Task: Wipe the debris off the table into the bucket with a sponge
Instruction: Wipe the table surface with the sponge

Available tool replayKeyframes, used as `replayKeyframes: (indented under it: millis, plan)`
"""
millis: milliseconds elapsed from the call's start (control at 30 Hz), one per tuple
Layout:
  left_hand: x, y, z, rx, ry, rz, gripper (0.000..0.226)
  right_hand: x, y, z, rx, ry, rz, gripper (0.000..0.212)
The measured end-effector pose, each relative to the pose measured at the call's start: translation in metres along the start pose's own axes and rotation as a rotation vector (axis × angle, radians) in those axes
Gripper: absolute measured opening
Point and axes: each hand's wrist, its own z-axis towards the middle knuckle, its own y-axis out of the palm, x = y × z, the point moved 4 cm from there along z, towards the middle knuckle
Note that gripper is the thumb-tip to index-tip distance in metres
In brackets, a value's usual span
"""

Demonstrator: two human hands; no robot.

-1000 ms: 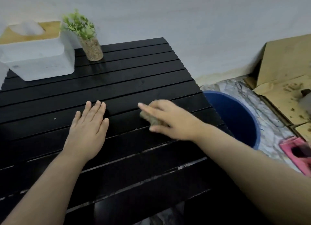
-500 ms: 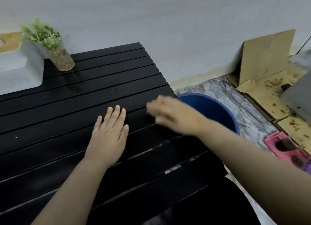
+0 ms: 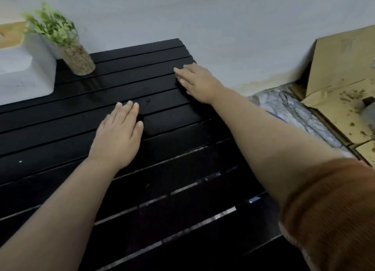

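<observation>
The black slatted table (image 3: 125, 82) fills the left and middle of the view. My right hand (image 3: 197, 83) reaches to the table's far right corner and presses palm-down on the slats. The sponge it held a moment ago is hidden under the palm. Palm-down at the table's middle rests my left hand (image 3: 119, 134), fingers together and holding nothing. A tiny white speck (image 3: 20, 161) sits on a slat at the left. The blue bucket is out of sight behind my right forearm.
A white tissue box (image 3: 24, 75) and a small potted plant (image 3: 78, 60) stand at the table's back left. The wall runs close behind. Right of the table are crumpled plastic sheeting (image 3: 292, 110) and dirty cardboard (image 3: 341, 67) on the floor.
My right hand has moved from the table's right edge beside the bucket to the far right corner. The view shifted and the bucket is no longer visible. My left hand stayed flat.
</observation>
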Motion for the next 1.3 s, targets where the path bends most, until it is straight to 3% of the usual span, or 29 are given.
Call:
replayKeyframes:
  millis: [67, 200, 267, 333, 467, 533, 633, 767, 833, 967, 1000, 1067, 1167, 1233, 1300]
  plan:
    - [-0.028, -0.008, 0.017, 0.001, -0.056, 0.008, 0.052, -0.025, 0.011, 0.002, -0.052, -0.075, -0.025, 0.042]
    - [-0.076, -0.018, 0.036, -0.021, -0.140, 0.049, 0.052, -0.115, 0.029, -0.092, -0.343, -0.751, 0.104, 0.041]
    - [-0.086, -0.016, 0.037, -0.044, -0.131, 0.078, 0.053, -0.114, 0.024, -0.104, -0.420, -0.907, 0.114, 0.041]
    - [-0.089, -0.013, 0.037, -0.038, -0.122, 0.072, 0.053, -0.088, 0.019, -0.067, -0.331, -0.774, 0.051, 0.040]
    - [-0.091, -0.011, 0.038, -0.033, -0.114, 0.057, 0.053, -0.033, 0.017, 0.033, -0.045, -0.141, 0.032, 0.041]
    - [-0.089, -0.014, 0.039, -0.041, -0.104, -0.012, 0.052, -0.056, 0.032, 0.047, -0.038, -0.066, 0.001, 0.044]
    - [-0.098, -0.034, 0.030, 0.012, -0.088, -0.244, 0.049, -0.137, 0.065, 0.007, -0.145, -0.407, 0.070, 0.045]
    - [-0.156, -0.062, -0.004, 0.089, -0.087, -0.169, 0.049, -0.201, 0.070, -0.064, -0.364, -0.926, 0.133, 0.040]
    - [-0.192, -0.072, -0.023, 0.075, -0.166, -0.150, 0.049, -0.192, 0.067, -0.036, -0.353, -0.950, 0.066, 0.041]
    - [-0.241, -0.088, -0.051, 0.080, -0.293, -0.123, 0.050, -0.172, 0.086, 0.055, -0.102, -0.434, -0.012, 0.041]
    - [-0.248, -0.088, -0.055, 0.064, -0.302, -0.108, 0.050, -0.186, 0.094, 0.059, -0.062, -0.382, -0.044, 0.043]
    - [-0.254, -0.084, -0.058, 0.032, -0.298, -0.061, 0.050, -0.232, 0.113, 0.036, -0.060, -0.477, -0.082, 0.047]
    - [-0.257, -0.079, -0.058, 0.046, -0.290, -0.029, 0.051, -0.294, 0.125, -0.042, -0.208, -0.820, 0.061, 0.044]
    - [-0.259, -0.078, -0.058, 0.059, -0.288, -0.020, 0.051, -0.298, 0.116, -0.060, -0.358, -1.048, 0.075, 0.039]
    - [-0.262, -0.077, -0.058, 0.059, -0.281, -0.008, 0.051, -0.285, 0.111, -0.030, -0.312, -1.107, -0.010, 0.039]
